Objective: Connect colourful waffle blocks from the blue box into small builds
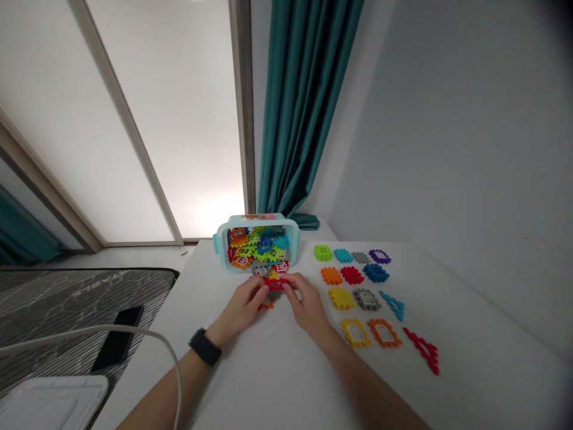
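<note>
Both my left hand [247, 301] and my right hand [307, 298] hold a red piece [275, 284] between them, fingers pinched at its two ends. Under and around it lie a few loose pieces, one of them orange [268, 304] and one red with a white window [281, 267]. Just beyond my hands a light teal tub [218, 243] lies with its opening toward me, full of colourful notched plastic pieces [257, 245]. A dark watch is on my left wrist.
Right of my hands, rows of notched pieces lie on the white table [268, 382], including a yellow square [341, 298] and a red triangular frame [423, 349]. A white cable [111, 328] arcs across the lower left. A phone [119, 337] and white lid [54, 403] are at left.
</note>
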The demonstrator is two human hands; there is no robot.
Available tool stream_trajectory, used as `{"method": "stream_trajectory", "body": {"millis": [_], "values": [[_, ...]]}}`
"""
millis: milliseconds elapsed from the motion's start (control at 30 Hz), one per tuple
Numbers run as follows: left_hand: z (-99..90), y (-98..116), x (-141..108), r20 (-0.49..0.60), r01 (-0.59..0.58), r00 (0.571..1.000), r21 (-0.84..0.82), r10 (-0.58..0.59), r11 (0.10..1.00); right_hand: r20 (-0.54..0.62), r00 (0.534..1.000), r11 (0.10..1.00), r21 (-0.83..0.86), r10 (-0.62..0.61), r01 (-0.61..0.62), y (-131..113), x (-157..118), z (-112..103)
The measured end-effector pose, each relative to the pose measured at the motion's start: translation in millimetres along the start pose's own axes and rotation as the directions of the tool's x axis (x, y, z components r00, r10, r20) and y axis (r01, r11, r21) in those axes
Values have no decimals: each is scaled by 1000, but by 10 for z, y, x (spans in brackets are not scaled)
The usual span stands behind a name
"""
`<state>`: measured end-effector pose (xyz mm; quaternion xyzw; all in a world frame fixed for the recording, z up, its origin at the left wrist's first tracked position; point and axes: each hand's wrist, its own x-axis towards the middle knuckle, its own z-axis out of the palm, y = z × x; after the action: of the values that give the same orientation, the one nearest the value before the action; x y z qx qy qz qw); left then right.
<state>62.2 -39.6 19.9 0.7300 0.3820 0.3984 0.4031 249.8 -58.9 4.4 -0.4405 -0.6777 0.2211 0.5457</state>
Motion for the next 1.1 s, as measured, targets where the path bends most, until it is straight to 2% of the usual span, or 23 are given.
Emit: {"method": "stream_trajectory", "body": {"millis": [67, 133, 267, 367, 467, 633, 933, 1100], "values": [[28, -27, 11, -14, 64, 998, -95, -66, 993, 7, 994, 992, 69, 106, -106, 25, -9, 33], [40, -46, 16, -4, 151, 988, -263, -157, 953, 19, 978, 962, 178, 207, -207, 38, -10, 71], [30, -37, 9, 53, 280, 953, -542, -300, 792, 70, 939, 864, 375, 336, -337, 1, 21, 109], [22, -6, 0, 131, 327, 938, -642, -321, 694, 108, 918, 816, 426, 382, -390, -60, 48, 93], [26, 21, -3, 183, 345, 933, -695, -309, 630, 121, 907, 792, 451, 403, -412, -108, 54, 76], [34, 31, -1, 210, 346, 934, -734, -289, 584, 154, 897, 750, 501, 413, -432, -130, 42, 81], [34, -16, -13, 147, 333, 931, -718, -334, 612, 132, 894, 771, 462, 429, -438, -171, 51, 61], [-2, -6, 5, 130, 333, 921, -751, -366, 570, 112, 907, 797, 444, 405, -410, -111, 44, 65]]}}
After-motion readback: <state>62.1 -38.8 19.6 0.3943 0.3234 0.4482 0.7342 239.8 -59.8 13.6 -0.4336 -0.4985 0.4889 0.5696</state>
